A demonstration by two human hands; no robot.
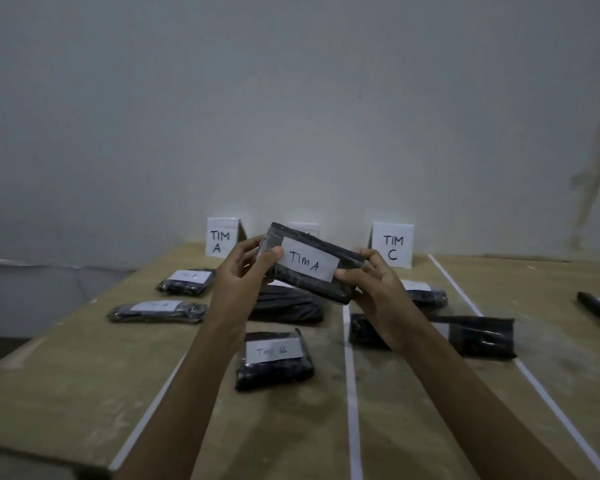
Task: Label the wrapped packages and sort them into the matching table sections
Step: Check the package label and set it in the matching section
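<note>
Both hands hold a black wrapped package [340,268] up over the table's middle; its white label reads "TIM A". My left hand [246,268] grips its left end with the thumb on the label. My right hand [371,282] grips its right end. A "TIM A" sign [220,237] and a "TIM C" sign [392,244] stand at the back; the sign between them is mostly hidden by the package. Two labelled packages [186,281] [156,311] lie in the left section. A package marked "TIM B" [274,360] and another black package [288,304] lie in the middle section.
White tape lines [352,393] split the brown table [66,375] into sections. Black packages [478,336] [425,294] lie in the right section, partly behind my right arm. A black marker [598,310] lies on white paper at the far right. A grey wall stands behind.
</note>
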